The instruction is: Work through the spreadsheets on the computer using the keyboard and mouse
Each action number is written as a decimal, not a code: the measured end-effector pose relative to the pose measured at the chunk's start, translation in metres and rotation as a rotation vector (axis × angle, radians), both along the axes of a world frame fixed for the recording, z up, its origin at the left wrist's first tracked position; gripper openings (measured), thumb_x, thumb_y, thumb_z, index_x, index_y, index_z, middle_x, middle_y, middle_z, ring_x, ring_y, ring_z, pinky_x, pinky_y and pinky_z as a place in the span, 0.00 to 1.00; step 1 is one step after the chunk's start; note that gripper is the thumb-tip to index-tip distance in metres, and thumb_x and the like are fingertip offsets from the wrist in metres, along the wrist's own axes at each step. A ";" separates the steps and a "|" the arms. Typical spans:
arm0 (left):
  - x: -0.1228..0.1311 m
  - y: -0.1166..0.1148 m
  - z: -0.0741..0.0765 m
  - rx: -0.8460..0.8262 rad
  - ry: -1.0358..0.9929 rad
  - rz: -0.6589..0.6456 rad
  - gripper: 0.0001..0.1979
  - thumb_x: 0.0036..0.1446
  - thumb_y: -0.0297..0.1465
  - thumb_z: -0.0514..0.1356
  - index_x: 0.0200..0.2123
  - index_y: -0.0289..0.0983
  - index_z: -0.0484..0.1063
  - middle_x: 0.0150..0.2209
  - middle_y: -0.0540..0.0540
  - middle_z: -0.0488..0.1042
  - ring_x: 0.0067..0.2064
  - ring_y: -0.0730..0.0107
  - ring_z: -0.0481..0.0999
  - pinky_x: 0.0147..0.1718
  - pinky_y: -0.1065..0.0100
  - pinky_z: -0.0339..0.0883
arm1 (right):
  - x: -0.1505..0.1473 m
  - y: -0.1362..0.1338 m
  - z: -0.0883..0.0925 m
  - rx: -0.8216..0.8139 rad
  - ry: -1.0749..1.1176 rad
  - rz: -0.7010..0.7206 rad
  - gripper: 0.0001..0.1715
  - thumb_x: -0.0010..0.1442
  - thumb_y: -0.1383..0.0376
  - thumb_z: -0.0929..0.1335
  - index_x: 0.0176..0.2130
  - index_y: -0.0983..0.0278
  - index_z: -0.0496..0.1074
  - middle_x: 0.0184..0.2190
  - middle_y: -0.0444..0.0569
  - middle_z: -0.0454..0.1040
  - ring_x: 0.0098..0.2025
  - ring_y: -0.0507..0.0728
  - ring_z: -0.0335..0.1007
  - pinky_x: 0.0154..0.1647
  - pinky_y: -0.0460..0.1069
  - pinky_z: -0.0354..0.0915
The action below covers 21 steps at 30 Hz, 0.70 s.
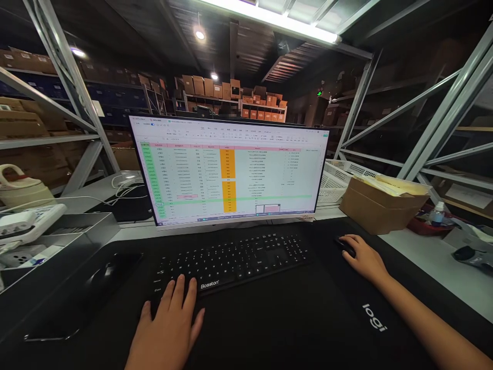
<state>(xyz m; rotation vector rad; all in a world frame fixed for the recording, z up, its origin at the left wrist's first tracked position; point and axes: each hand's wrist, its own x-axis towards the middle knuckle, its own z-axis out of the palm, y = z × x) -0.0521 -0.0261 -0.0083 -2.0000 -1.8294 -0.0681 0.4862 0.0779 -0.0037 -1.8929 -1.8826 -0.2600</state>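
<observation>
My left hand point(166, 322) lies palm down with fingers spread, its fingertips at the lower left edge of a black keyboard point(231, 263). My right hand point(365, 258) rests over a black computer mouse point(344, 245), fingers curved on it; the hand hides part of the mouse. Both lie on a large black desk mat point(277, 329) with "logi" printed at its right. Behind the keyboard stands a wide monitor point(265, 177) with a spreadsheet, where one column has orange cells and one row is green.
A cardboard box point(375, 208) with papers and white plastic baskets point(333, 182) stand right of the monitor. A small bottle point(437, 213) is farther right. At left are a grey tray point(82, 239), a power strip point(29, 226) and a dark glossy object point(111, 272). Metal shelving point(87, 103) surrounds the desk.
</observation>
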 end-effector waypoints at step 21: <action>0.019 -0.009 0.032 -0.187 -0.033 0.121 0.28 0.64 0.33 0.46 0.67 0.35 0.56 0.69 0.33 0.55 0.69 0.44 0.59 0.61 0.36 0.61 | 0.007 -0.002 -0.002 -0.004 0.039 0.016 0.29 0.55 0.51 0.62 0.52 0.57 0.71 0.54 0.52 0.74 0.51 0.63 0.75 0.51 0.59 0.72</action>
